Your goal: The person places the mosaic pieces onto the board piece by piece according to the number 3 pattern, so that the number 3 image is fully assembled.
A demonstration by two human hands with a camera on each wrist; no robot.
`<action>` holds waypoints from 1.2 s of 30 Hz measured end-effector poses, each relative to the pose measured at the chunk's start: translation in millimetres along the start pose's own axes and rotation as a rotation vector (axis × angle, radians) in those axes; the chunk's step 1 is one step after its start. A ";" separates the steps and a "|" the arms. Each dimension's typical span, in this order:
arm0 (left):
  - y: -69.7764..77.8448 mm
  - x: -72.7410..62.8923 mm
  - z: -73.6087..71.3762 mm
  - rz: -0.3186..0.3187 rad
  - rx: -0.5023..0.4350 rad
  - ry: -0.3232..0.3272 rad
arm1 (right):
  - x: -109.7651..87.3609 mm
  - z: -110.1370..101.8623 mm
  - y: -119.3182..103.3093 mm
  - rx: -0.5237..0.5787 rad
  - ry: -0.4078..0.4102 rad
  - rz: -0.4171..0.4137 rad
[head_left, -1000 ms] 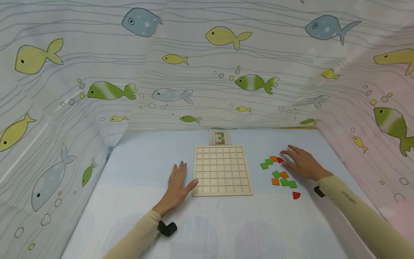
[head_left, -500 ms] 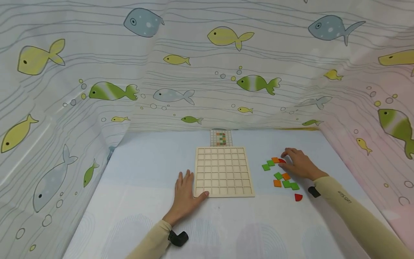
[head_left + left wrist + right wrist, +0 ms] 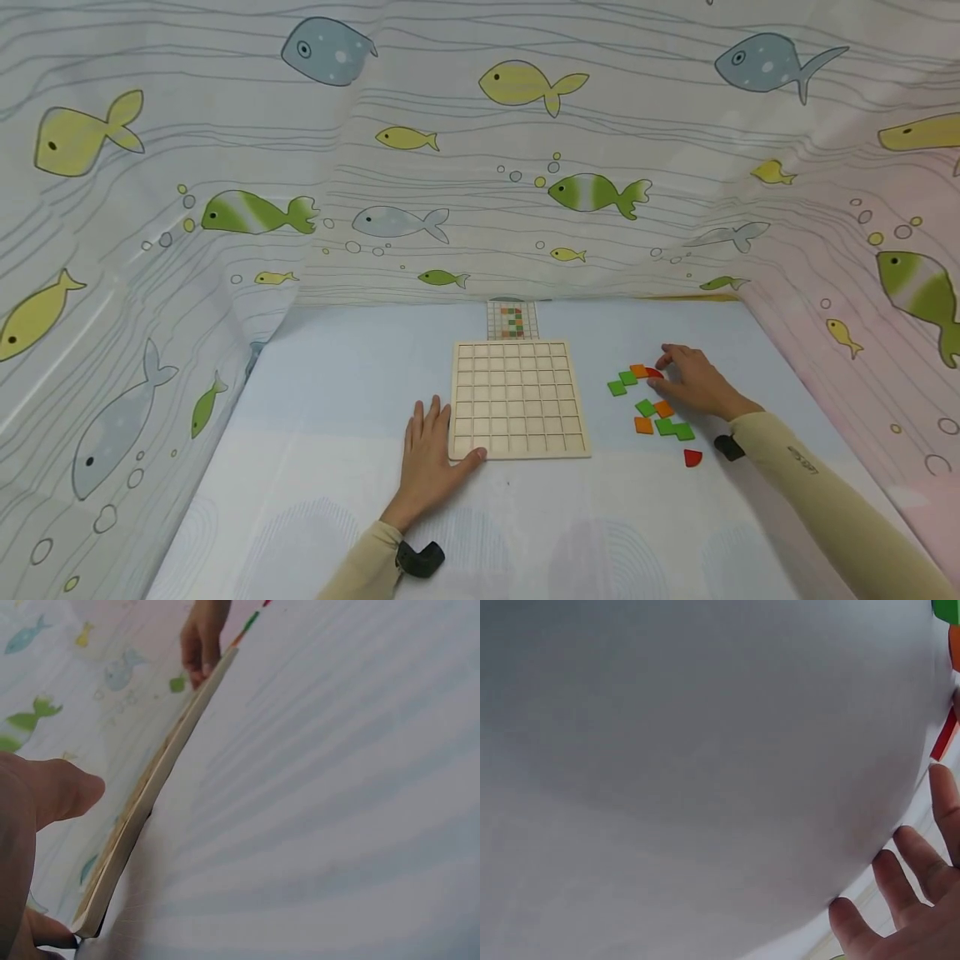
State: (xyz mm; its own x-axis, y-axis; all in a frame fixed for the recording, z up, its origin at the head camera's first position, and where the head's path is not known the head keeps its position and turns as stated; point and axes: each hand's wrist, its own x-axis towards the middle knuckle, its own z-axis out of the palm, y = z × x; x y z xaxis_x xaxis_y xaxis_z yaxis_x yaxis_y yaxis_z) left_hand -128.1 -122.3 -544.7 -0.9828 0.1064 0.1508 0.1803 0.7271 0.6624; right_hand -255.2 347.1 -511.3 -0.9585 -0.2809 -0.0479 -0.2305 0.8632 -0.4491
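Observation:
My left hand [image 3: 431, 462] lies flat along the left side of a wooden grid board [image 3: 517, 400], with the thumb over its near-left corner. The left wrist view shows that thumb [image 3: 71, 791] above the board's rim [image 3: 161, 769], with another finger at its corner. On the right, my right hand [image 3: 697, 383] reaches to a red quarter-round tile [image 3: 655, 372] lying on the table. Its thumb and index finger are on either side of this tile, the other fingers loosely extended. In the right wrist view the index fingertip is close to the red tile [image 3: 945, 739]; contact is unclear.
Several green and orange square tiles [image 3: 643, 425] lie right of the board. A second red quarter-round tile [image 3: 692, 458] sits nearest me. Behind the board is a pattern card [image 3: 495, 321] with a coloured grid. Fish-print cloth [image 3: 480, 183] walls in the table.
My left hand has shifted right and toward me, bringing the thumb over the board's corner. My right hand has drawn slightly closer round the red tile. The tiles look unmoved.

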 end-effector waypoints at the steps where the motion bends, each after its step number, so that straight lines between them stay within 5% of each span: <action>1: 0.2 -0.1 0.0 0.001 -0.003 0.003 | 0.1 0.1 0.1 -0.001 0.000 -0.001; 25: 1.8 -2.1 -1.7 0.013 -0.002 0.015 | 2.3 8.5 -3.1 -0.182 0.058 -0.018; 36: 0.6 -2.9 -1.2 0.014 0.000 0.018 | 1.9 1.8 -13.1 -0.287 0.228 -0.104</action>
State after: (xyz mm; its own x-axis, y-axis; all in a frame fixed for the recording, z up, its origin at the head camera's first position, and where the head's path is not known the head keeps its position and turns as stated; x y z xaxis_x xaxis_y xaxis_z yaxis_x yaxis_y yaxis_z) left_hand -125.1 -123.0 -543.9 -0.9794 0.1042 0.1728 0.1936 0.7259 0.6600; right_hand -253.7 334.5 -507.1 -0.9326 -0.3008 0.1996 -0.3355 0.9263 -0.1714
